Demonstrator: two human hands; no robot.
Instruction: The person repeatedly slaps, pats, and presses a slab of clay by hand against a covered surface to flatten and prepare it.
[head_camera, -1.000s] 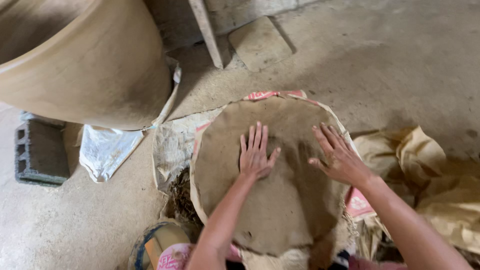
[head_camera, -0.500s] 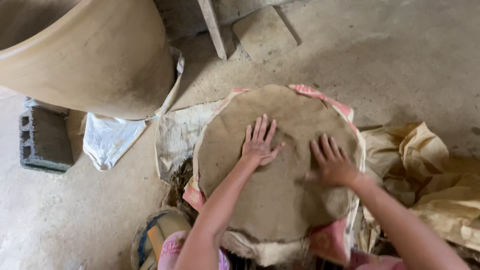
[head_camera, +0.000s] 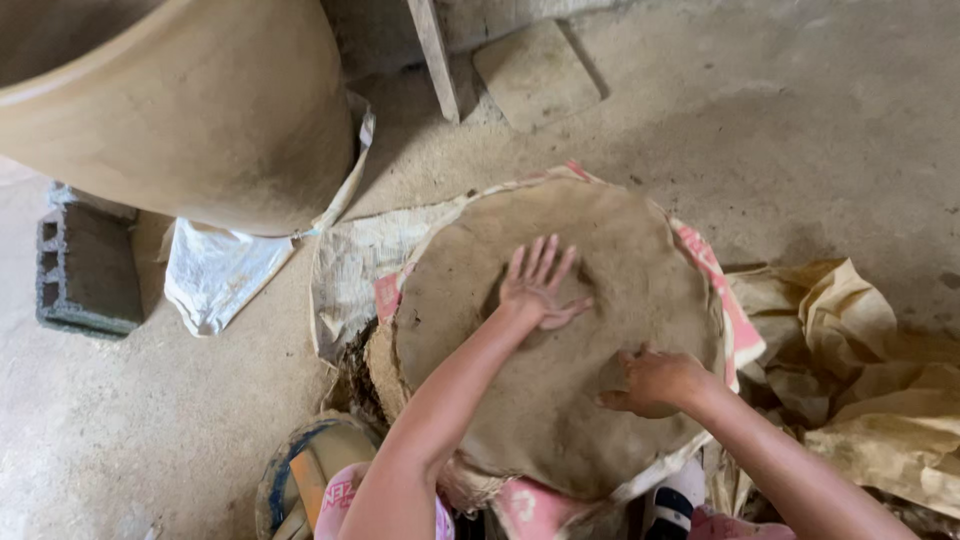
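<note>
A wide flat slab of brown clay (head_camera: 600, 250) lies on a sack-covered round stand in the middle of the head view. My left hand (head_camera: 536, 285) rests flat on the slab's centre, fingers spread and pointing away from me. My right hand (head_camera: 655, 380) presses the slab's near right part with its fingers curled down into the clay. Neither hand holds anything.
A very large clay pot (head_camera: 170, 110) leans at the upper left, over a white plastic sack (head_camera: 215, 275). A grey concrete block (head_camera: 85, 270) stands at the left edge. Crumpled tan paper sacks (head_camera: 860, 360) lie right of the slab. A flat stone (head_camera: 535, 70) and a wooden post (head_camera: 435, 55) are behind.
My right hand has drawn back toward me across the slab and curled its fingers. The left hand has stayed flat near the centre.
</note>
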